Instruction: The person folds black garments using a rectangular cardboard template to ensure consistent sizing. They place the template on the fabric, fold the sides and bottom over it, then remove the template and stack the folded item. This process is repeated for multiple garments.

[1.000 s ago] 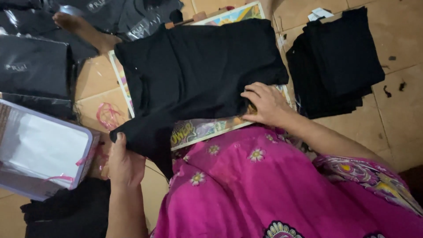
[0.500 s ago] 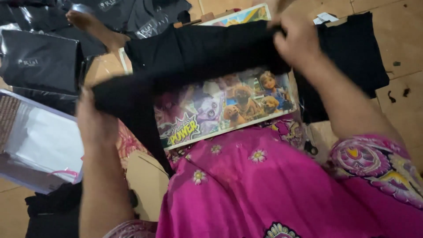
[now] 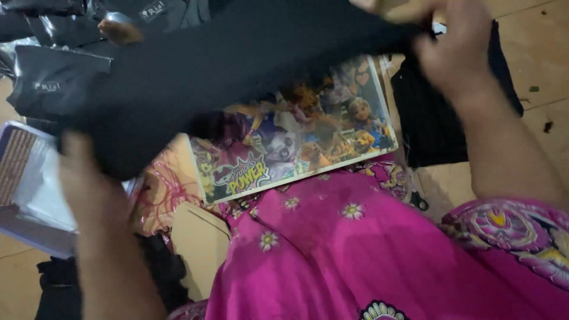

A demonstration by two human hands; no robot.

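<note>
Black cloth [image 3: 237, 77] stretches across the top of the view from 9 o'clock up to 1 o'clock, lifted clear of the floor and held at both ends. Pink floral fabric [image 3: 367, 255] fills the lower part from 5 to 7 o'clock, draped over the person's lap. A colourful cartoon board [image 3: 296, 142] lies on the floor just under the cloth, near the centre, its upper edge hidden by the cloth. At 3 o'clock a stack of dark folded clothes [image 3: 438, 130] rests on the tan floor [image 3: 533, 71], just beside the board. At 10 to 11 o'clock lie black glossy packets [image 3: 53, 83]. At 9 o'clock sits a clear plastic bag [image 3: 35, 184] with a purple edge, partly behind the left forearm. The right hand [image 3: 456, 53], at 1 o'clock, is clenched on the cloth's far end. The left hand [image 3: 89, 184], at 9 o'clock, grips the cloth's near end, blurred, fingers tucked behind the fabric.
</note>
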